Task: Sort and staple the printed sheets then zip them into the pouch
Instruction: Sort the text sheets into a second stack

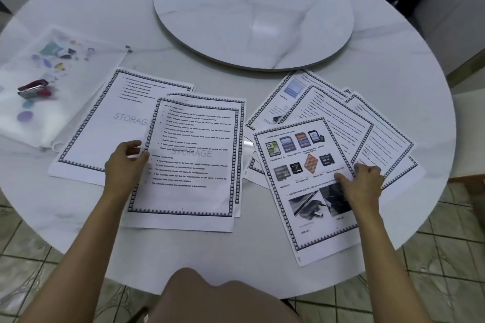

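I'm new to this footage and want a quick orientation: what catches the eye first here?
Bordered printed sheets fan across the near half of the round white table in two clusters. The left hand grips the edge of a text sheet; the right hand rests on a sheet with colour pictures. At far left a red stapler lies on a translucent pouch.

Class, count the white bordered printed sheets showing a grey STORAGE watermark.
2: the far-left sheet beside the translucent white pouch, and the middle sheet overlapping it, held by the left hand. Others may be hidden or blurred.
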Motion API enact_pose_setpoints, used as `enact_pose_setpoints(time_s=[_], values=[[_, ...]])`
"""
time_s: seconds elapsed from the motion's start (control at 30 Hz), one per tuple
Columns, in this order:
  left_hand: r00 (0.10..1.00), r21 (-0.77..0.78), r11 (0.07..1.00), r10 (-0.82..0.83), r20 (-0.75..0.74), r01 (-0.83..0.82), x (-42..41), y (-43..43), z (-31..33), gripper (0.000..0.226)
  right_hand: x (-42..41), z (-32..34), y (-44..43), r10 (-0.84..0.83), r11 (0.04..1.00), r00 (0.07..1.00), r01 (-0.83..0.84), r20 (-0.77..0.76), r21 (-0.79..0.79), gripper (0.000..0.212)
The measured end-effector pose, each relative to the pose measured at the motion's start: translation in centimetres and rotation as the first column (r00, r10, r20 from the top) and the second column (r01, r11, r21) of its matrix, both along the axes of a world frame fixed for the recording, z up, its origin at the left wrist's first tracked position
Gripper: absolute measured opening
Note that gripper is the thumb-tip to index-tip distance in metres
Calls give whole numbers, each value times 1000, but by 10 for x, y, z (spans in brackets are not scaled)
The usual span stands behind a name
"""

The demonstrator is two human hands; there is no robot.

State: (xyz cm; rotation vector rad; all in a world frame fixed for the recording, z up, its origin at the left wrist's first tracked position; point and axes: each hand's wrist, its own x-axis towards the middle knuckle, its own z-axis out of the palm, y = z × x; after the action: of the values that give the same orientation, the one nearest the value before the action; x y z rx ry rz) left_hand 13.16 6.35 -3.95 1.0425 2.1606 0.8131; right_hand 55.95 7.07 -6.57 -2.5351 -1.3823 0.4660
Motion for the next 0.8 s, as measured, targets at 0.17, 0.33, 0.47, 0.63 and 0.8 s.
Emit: enact_pose_setpoints(time_s=[0.17, 0.33, 0.47, 0.63, 0.8], values=[[999, -18, 999, 42, -14, -43, 4, -1, -5, 41, 5, 3, 4, -16, 1000, 999, 16, -43, -8, 59], [997, -6, 998, 64, -46, -65, 10, -1, -8, 45, 12, 4, 6, -30, 1000, 994, 30, -108, 0, 53], [990, 75, 996, 49, -132, -39, 19, -1, -8, 45, 19, 4, 5, 14, 997, 980, 0, -199, 71, 39], [997, 125, 991, -33, -64, 41, 47, -2, -6, 42, 24, 11, 3, 82, 983, 923, -13, -376, 183, 26], [992, 168, 980, -117, 42, 108, 78, -5, -1, 36, 25, 15, 2, 118, 973, 863, -1, -491, 231, 23]])
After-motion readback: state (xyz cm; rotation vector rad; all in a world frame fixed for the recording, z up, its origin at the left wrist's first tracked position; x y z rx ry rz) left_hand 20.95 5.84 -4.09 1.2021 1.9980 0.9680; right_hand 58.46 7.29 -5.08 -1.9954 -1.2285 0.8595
